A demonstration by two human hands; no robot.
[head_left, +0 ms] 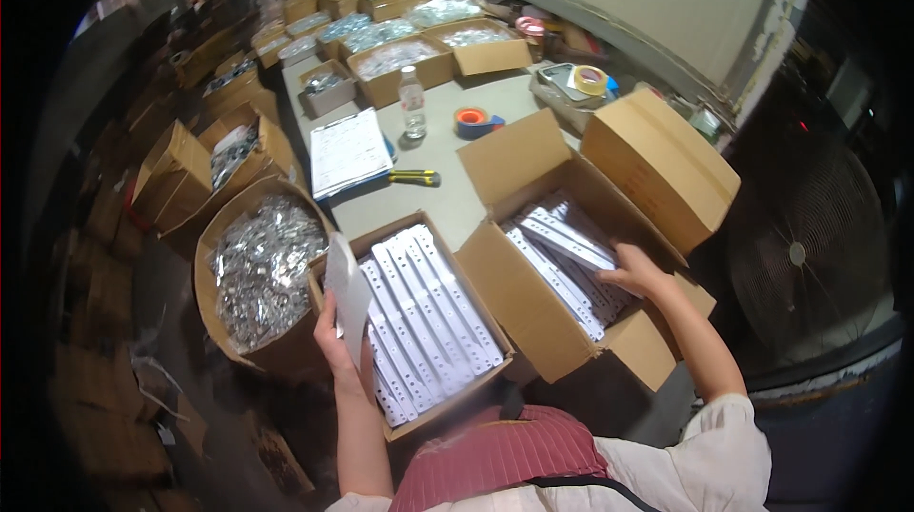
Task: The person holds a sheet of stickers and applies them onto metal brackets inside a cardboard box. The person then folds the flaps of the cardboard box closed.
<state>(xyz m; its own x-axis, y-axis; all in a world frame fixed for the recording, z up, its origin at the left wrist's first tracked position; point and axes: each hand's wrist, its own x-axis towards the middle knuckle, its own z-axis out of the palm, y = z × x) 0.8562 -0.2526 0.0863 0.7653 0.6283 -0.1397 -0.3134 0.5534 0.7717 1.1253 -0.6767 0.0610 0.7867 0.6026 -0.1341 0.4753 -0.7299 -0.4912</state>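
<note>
My left hand is closed on a thin grey-white sheet, held upright at the left edge of a cardboard box. Inside that box lie white perforated rails in neat slanted rows. My right hand reaches into a second open cardboard box on the right. Its fingers grip the near end of a white perforated rail, which lies across others stacked loosely there. Whether it holds one rail or more cannot be made out.
A round-sided carton of shiny bagged metal parts stands at left. On the table are a clipboard, a yellow-black utility knife, a clear bottle and a tape dispenser. A closed carton and fan are right.
</note>
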